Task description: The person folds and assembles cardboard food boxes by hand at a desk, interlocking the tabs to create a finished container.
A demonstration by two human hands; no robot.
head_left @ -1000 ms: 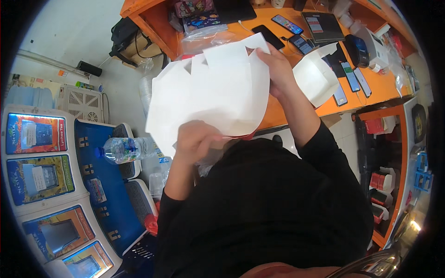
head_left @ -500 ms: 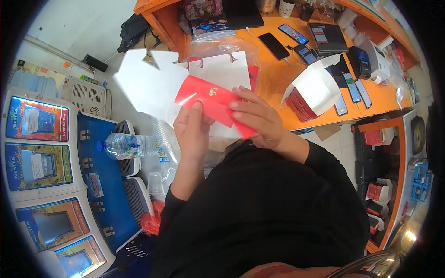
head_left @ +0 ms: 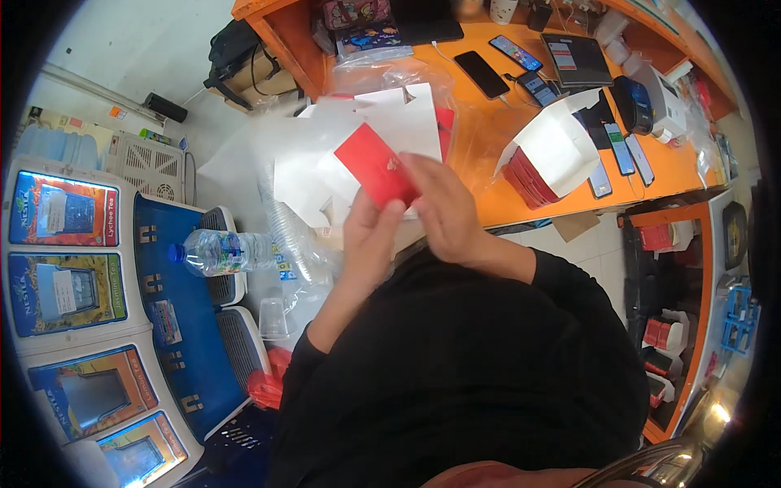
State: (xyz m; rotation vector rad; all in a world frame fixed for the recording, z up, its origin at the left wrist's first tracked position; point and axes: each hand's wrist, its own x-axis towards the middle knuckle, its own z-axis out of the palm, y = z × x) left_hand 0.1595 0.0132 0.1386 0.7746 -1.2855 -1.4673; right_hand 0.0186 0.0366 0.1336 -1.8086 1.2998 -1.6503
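Note:
A red and white cardboard carton blank (head_left: 368,161) is between my hands, its red printed side tilted up. Its white part to the left is smeared by motion. My left hand (head_left: 368,237) pinches the near edge of the red panel with the thumb on top. Closed against the panel's right side is my right hand (head_left: 446,213), its fingertips partly hidden. Under the carton lie more flat white and red blanks (head_left: 419,114) on the orange table. To the right stands a stack of nested red and white cartons (head_left: 529,180).
Several phones (head_left: 482,75) with cables lie on the orange table (head_left: 480,126). A water bottle (head_left: 220,250) and a sleeve of clear plastic cups (head_left: 297,244) are at my left, beside a drink dispenser (head_left: 73,244). An orange shelf (head_left: 691,325) with cartons stands at right.
My hands have come closer together around the carton. Its red panel has turned more upright, and its white part has swung and blurred.

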